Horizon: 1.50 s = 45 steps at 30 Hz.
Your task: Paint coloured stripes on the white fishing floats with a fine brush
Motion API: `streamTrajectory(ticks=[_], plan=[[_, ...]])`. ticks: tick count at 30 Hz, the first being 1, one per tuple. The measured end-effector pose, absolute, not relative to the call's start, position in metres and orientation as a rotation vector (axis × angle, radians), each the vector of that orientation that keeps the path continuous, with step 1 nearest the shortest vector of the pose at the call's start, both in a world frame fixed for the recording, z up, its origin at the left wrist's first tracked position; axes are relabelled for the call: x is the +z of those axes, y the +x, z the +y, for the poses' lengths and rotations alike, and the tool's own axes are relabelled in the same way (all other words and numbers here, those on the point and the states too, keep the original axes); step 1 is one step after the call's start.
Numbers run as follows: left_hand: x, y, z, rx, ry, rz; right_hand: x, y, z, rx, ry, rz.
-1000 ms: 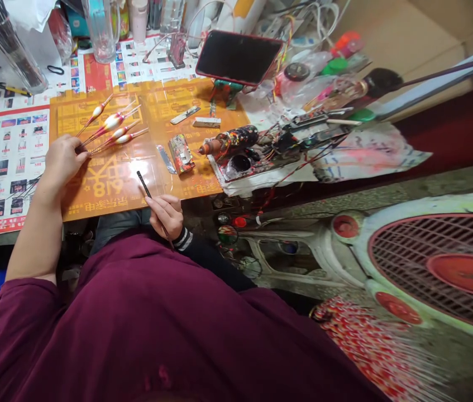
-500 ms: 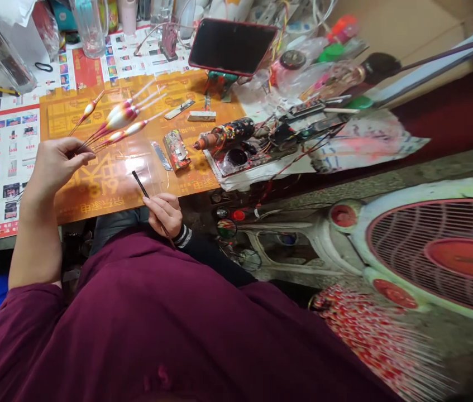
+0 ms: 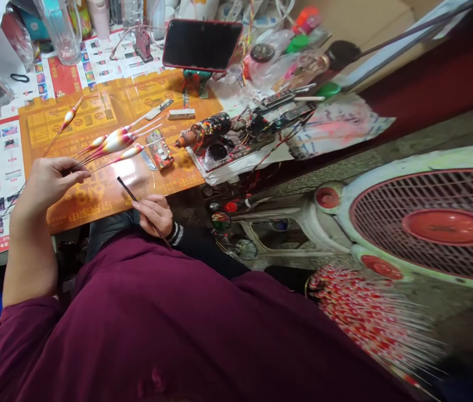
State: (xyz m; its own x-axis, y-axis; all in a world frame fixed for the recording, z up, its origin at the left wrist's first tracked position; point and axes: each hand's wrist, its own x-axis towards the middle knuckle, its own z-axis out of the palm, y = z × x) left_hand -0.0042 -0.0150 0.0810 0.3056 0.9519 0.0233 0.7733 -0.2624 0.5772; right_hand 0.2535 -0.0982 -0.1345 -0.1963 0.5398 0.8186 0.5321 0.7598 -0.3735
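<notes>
My left hand is closed in a pinch on the thin dark stems of several fishing floats. Their bodies are red, white and yellow, and their pale tips point up and to the right over the table. One more fishing float leans apart from the bunch; whether its stem is also in my fingers I cannot tell. Low at the table's front edge, my right hand is closed around a thin black stick, possibly a paintbrush. Its thick end points up and left, short of the floats.
An orange sheet covers the tabletop. Behind the floats are a paint-spotted block, a paint-spattered cylindrical tool and a phone on a stand. A fan and many bundled floats are at the right.
The view has shifted, so the table sits further left. The floats have turned clockwise and fanned out, with one apart at the left. Both hands keep their hold.
</notes>
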Motion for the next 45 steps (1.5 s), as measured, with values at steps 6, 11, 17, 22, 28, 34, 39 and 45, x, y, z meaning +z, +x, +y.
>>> streamTrajectory(ticks=[6,11,17,22,28,34,39,45], plan=[[0.072,0.000,-0.007,0.488,2.152,1.484,-0.133,0.252,-0.096,-0.062,-0.911,-1.914],[0.071,0.001,-0.005,0.450,2.151,1.459,-0.134,0.251,-0.094,-0.044,-0.886,-1.902],[0.070,0.010,-0.004,0.472,2.200,1.440,-0.139,0.252,-0.095,-0.025,-0.899,-1.918],[0.059,0.021,0.000,0.504,2.183,1.393,-0.136,0.251,-0.098,-0.005,-0.899,-1.864],[0.047,0.025,0.001,0.521,2.127,1.367,-0.121,0.250,-0.103,-0.129,-0.863,-1.787],[0.045,0.024,0.000,0.538,2.118,1.339,-0.121,0.248,-0.105,-0.072,-0.964,-1.824],[0.045,0.024,0.000,0.537,2.132,1.349,-0.119,0.246,-0.106,-0.142,-0.991,-1.833],[0.048,0.027,-0.002,0.515,2.118,1.367,-0.108,0.246,-0.106,-0.169,-0.900,-1.810]])
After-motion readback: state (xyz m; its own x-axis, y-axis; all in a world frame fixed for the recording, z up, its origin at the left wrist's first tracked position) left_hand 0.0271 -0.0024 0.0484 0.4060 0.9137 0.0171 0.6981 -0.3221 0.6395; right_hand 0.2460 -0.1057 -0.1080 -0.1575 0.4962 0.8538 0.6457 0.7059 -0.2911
